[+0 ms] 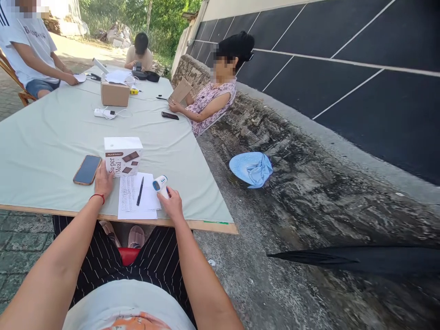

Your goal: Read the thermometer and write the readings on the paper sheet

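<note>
My right hand [172, 204] grips a white handheld device with a blue screen [160, 183], held upright over the near table edge. My left hand [103, 179] rests on the table with its fingers against the left side of a white "Super Meal" box [123, 155]. A smartphone [87, 169] lies just left of that hand. Between my hands lie printed paper sheets [132, 201] with a black pen [140, 191] on top.
The long table [44, 142] has a pale green cover. Farther along it stand a cardboard box [114, 94], a white power strip [105, 113] and a black phone [169, 115]. Three other people sit around the far end. A blue hat [252, 168] lies on the stone ledge at right.
</note>
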The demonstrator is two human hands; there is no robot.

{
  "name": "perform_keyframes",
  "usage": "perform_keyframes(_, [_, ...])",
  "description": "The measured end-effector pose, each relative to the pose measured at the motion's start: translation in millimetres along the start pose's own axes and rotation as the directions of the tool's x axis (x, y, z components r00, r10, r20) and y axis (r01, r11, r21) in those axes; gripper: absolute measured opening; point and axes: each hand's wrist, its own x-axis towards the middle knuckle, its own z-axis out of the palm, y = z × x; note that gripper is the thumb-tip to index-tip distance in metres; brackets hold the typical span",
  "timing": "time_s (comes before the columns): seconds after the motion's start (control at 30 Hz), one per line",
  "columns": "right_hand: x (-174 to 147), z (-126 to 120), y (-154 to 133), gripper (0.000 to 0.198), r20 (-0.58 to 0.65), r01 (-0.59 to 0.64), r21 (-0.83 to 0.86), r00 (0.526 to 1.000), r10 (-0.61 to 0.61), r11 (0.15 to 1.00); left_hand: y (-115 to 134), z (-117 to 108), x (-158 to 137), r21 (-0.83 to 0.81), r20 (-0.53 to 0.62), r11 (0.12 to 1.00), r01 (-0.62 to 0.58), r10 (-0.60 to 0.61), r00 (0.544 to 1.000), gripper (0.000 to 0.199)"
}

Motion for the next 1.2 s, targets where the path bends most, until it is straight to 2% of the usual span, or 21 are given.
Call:
perform_keyframes(0.07, [7, -1, 10, 0.047, -0.004, 0.021, -0.232, 1.0, -0.022, 0.972, -1, 1, 0, 0.014, -0.022, 0.999, 0.05, -0.05, 0.999, 0.072])
perform_keyframes(0.17, [11, 1, 18, 0.045, -0.041, 0.094, -0.409, 0.992, -0.121, 0.908, -2, 2, -1, -0.015, -0.012, 0.996, 0.09, -0.09, 0.996, 0.073])
perform_keyframes(0.27, [10, 8, 12, 0.042, -0.106, 0.218, -0.429, 0.952, -0.289, 0.876, 0, 4, -2, -0.024, 0.01, 0.996, 0.088, -0.088, 0.996, 0.069])
perform_keyframes(0.33, [8, 19, 0, 0.036, -0.015, 0.332, -0.375, 0.931, -0.364, 0.865, 1, 4, -3, -0.012, 0.005, 0.996, 0.087, -0.087, 0.996, 0.067])
perform_keyframes(0.37, [7, 26, -7, 0.035, 0.067, 0.367, -0.347, 0.927, -0.368, 0.863, 2, 4, -4, 0.0, -0.008, 0.996, 0.086, -0.086, 0.996, 0.066])
perform_keyframes(0.43, [4, 41, -22, 0.036, 0.2, 0.347, -0.353, 0.935, -0.292, 0.869, 2, 3, -4, 0.034, -0.053, 0.996, 0.088, -0.086, 0.995, 0.063])
perform_keyframes(0.53, [3, 59, -39, 0.043, 0.246, 0.264, -0.456, 0.955, -0.165, 0.85, 3, 1, -3, 0.068, -0.1, 0.99, 0.124, -0.117, 0.988, 0.059])
perform_keyframes(0.6, [5, 64, -42, 0.045, 0.249, 0.247, -0.469, 0.958, -0.141, 0.848, 4, -1, -1, 0.058, -0.093, 0.986, 0.159, -0.153, 0.984, 0.056])
perform_keyframes(0.67, [7, 64, -37, 0.047, 0.254, 0.239, -0.38, 0.956, -0.148, 0.893, 5, -4, 1, 0.029, -0.071, 0.982, 0.187, -0.184, 0.98, 0.053])
perform_keyframes(0.77, [8, 62, -21, 0.043, 0.201, 0.233, -0.024, 0.954, -0.224, 0.972, 8, -9, -5, -0.026, -0.047, 0.976, 0.218, -0.219, 0.975, 0.05])
perform_keyframes(0.83, [5, 63, -9, 0.042, 0.104, 0.233, 0.238, 0.959, -0.263, 0.943, 11, -12, -19, -0.034, 0.003, 0.979, 0.199, -0.199, 0.98, 0.048])
perform_keyframes(0.9, [-1, 66, -4, 0.04, 0.016, 0.218, 0.408, 0.969, -0.245, 0.887, 17, -14, -42, 0.015, 0.086, 0.995, 0.095, -0.096, 0.992, 0.045])
perform_keyframes(0.97, [-7, 68, -7, 0.036, -0.035, 0.189, 0.495, 0.979, -0.198, 0.848, 25, -16, -69, 0.117, 0.148, 0.989, -0.093, 0.075, 0.986, 0.046])
perform_keyframes(1.03, [-12, 68, -16, 0.029, -0.064, 0.187, 0.543, 0.981, -0.182, 0.819, 36, -15, -93, 0.233, 0.199, 0.95, -0.208, 0.162, 0.967, 0.049])
perform_keyframes(1.1, [-17, 66, -26, 0.033, -0.08, 0.217, 0.577, 0.975, -0.209, 0.788, 47, -13, -108, 0.319, 0.214, 0.918, -0.237, 0.174, 0.961, 0.051])
perform_keyframes(1.2, [-22, 63, -34, 0.046, -0.056, 0.241, 0.616, 0.963, -0.263, 0.75, 58, -9, -115, 0.411, 0.219, 0.88, -0.237, 0.157, 0.963, 0.053])
